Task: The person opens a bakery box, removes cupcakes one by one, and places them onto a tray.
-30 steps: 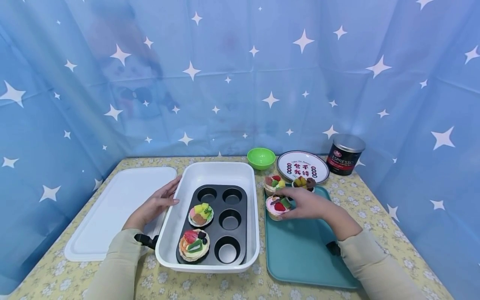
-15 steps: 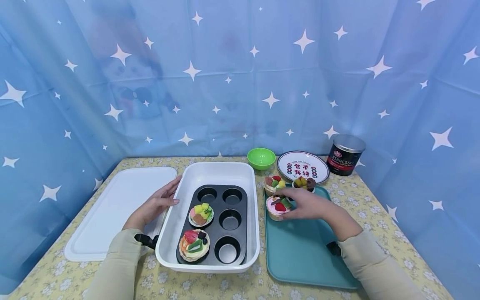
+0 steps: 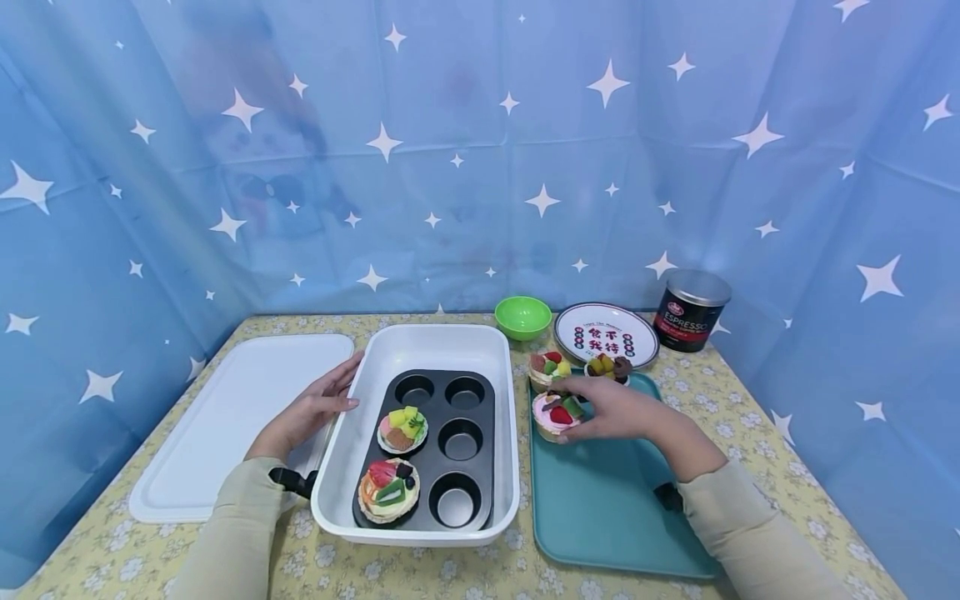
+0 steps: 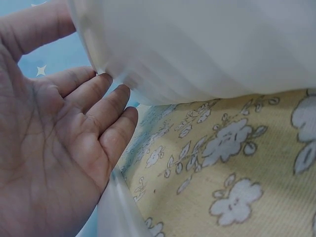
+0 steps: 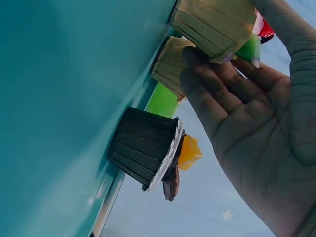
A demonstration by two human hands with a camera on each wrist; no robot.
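My right hand (image 3: 618,408) holds a pink-cream toy fruit tart (image 3: 543,415) between thumb and fingers over the teal tray (image 3: 615,517). In the right wrist view, that tart's tan ribbed cup (image 5: 212,27) stands upright on the tray. My left hand (image 3: 311,410) rests against the outer left wall of a white plastic bin (image 3: 427,342), and the left wrist view has its fingers nearly straight, tips at the wall. Inside the bin lies a dark muffin tin (image 3: 432,475), with a yellow-topped tart (image 3: 402,429) and a strawberry-and-kiwi tart (image 3: 387,493) in its left cups.
Behind the held tart sit another fruit tart (image 3: 549,373) and a dark-cupped chocolate one (image 5: 143,145). Along the back stand a green bowl (image 3: 522,317), a printed plate (image 3: 606,329) and an espresso tin (image 3: 690,310). A white lid (image 3: 232,425) lies at left.
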